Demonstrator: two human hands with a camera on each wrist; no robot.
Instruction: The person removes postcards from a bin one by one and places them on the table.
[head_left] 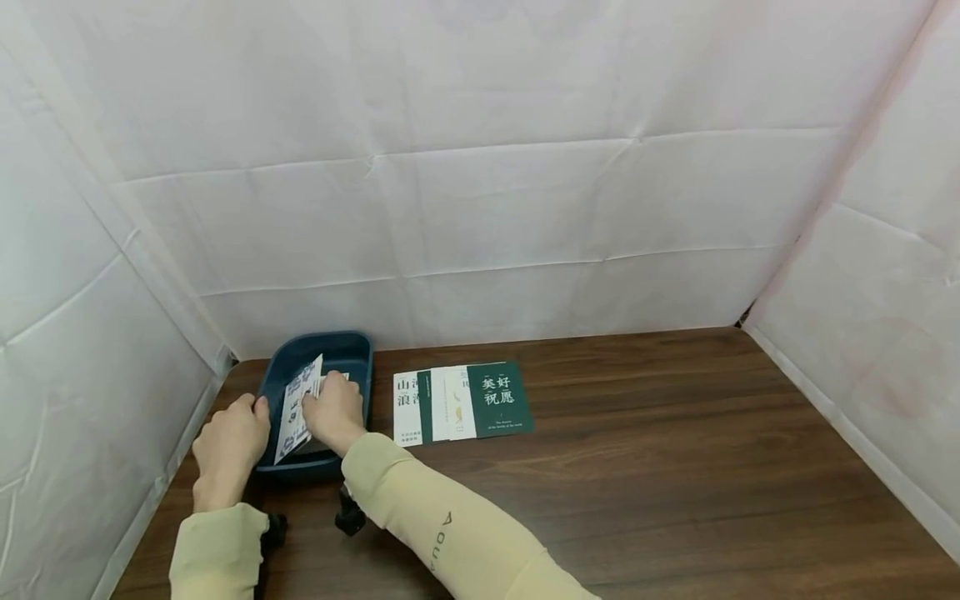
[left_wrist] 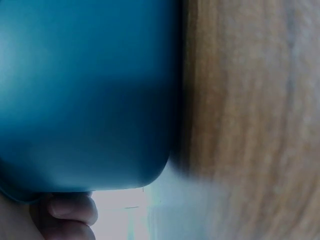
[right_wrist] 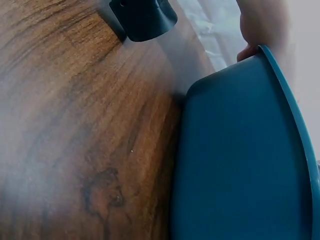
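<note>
Your left hand (head_left: 232, 442) gripped the left rim of a dark-blue, round-cornered, smooth-walled tray (head_left: 348, 350), which stood at the far left of a dark-brown, wood-grain tabletop (head_left: 645, 442). Inside the tray, tilted: a white rectangular card with blue print (head_left: 295, 408). Your right hand (head_left: 336, 414), over the tray, pinched this card at its right side. Just right of the tray, flat on the tabletop: an overlapping row of white and dark-green rectangular cards (head_left: 487, 400), printed with characters. Behind: creased white sheeting (head_left: 495, 208).

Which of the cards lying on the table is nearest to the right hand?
The white card at the row's left end; the other cards lie farther right.
</note>
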